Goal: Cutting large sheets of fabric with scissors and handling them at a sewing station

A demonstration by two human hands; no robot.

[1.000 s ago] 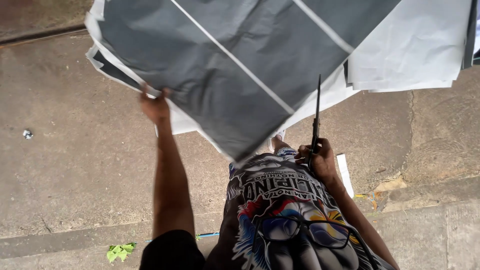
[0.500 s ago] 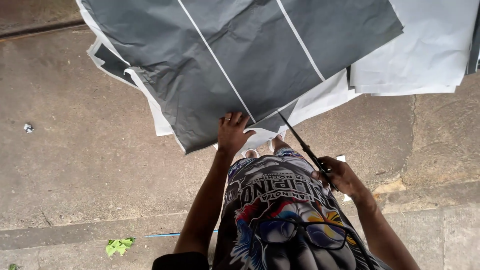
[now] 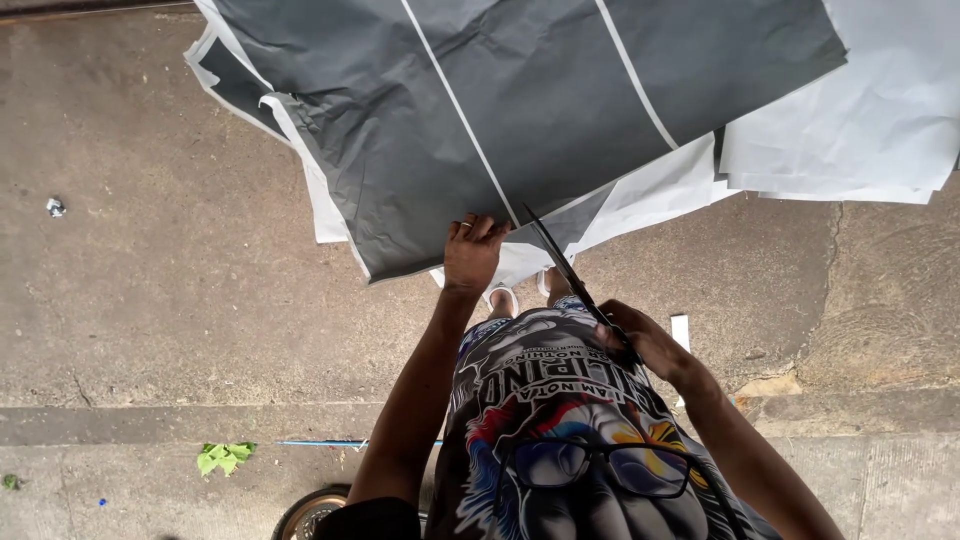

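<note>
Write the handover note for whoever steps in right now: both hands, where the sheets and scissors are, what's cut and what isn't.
Left hand: grips the near edge of the top grey sheet, beside its white stripe.
Right hand: holds the black scissors, blades pointing up at that same edge, just right of the left hand.
Sheets: the grey one lies over a stack of white sheets spread on the concrete ground. A small white strip lies near the right hand.
Done: the blade tips have met the sheet's edge; no finished cut shows.
Left: the cut itself, apparently near the white stripe.
</note>
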